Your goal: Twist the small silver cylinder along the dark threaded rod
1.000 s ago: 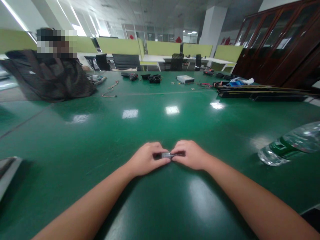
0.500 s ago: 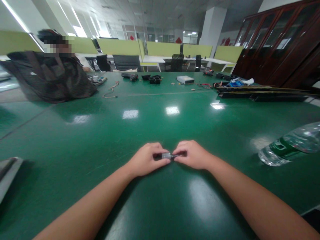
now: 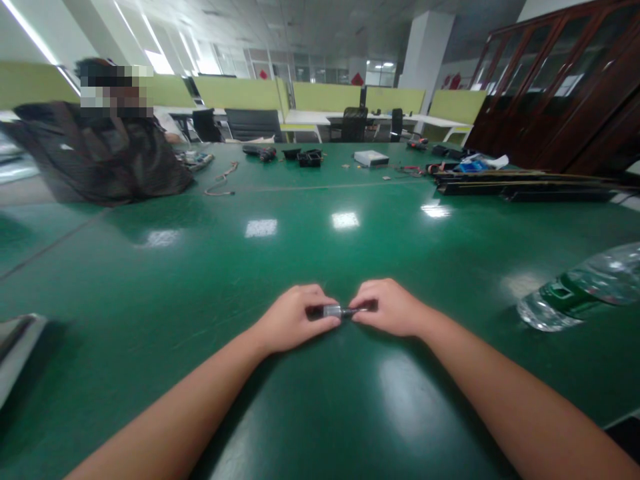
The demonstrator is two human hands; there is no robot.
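A small cylindrical object [image 3: 332, 311], grey and see-through-looking in the middle with dark ends, lies level just above or on the green tabletop [image 3: 320, 250]; I cannot make out its kind. My left hand [image 3: 296, 320] is closed around its thicker part, thumb in front and fingers behind. From the other side, my right hand [image 3: 387, 308] pinches a thin dark rod-like part that runs out of the cylinder's right end. A short dark length of that part shows between the two hands. The fingers partly hide both ends.
On the right lies a clear water bottle [image 3: 570, 297] with a green label. A dark bag [image 3: 110, 157] stands at the far left, a person behind it. Cables, black parts and a grey box [image 3: 371, 159] line the far edge. A pale-edged object [image 3: 20, 347] sits at left.
My right hand has shifted slightly to the right, so a little more of the thin part shows between the hands. The left hand has stayed in place.
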